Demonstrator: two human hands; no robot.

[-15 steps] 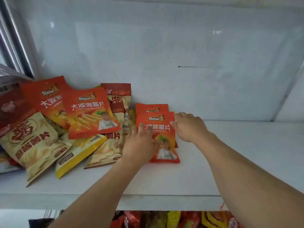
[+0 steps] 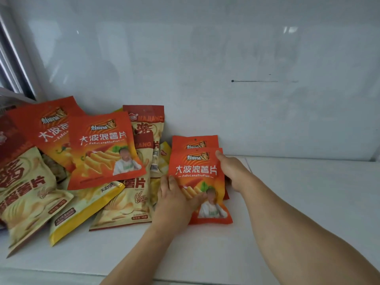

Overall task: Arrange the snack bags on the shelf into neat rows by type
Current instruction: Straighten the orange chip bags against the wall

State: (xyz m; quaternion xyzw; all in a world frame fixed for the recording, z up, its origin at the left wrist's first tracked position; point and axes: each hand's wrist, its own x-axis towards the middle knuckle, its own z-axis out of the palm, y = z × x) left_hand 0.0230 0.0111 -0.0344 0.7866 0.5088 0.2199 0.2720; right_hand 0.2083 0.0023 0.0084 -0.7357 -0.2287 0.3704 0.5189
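Orange foil was what both hands were busy with. The left hand [image 2: 174, 200] lay flat on the lower left part of the front orange bag [image 2: 197, 171], fingers fairly straight and pressing rather than curling round it, while the right hand [image 2: 232, 171] had its thumb on the bag's upper right corner and its fingers behind the right edge, so that grip was clamped on the bag. A second orange bag [image 2: 195, 141] of the same print stood just behind, touching it and leaning toward the back wall [image 2: 226, 48], only its top strip showing.

To my eye, the step in hand was squaring up a row of the orange type on the shelf [image 2: 298, 192]. The next move would call for settling this bag flush against the one behind, then fetching another of its kind.

Two more of that type, the near orange bag [image 2: 104, 149] and the far orange bag [image 2: 47, 124], lay on the jumble to the left, overlapping cream bags [image 2: 24, 194] and a yellow-edged bag [image 2: 82, 210]. That pile was still unsorted; how many bags lay under it I could not tell.
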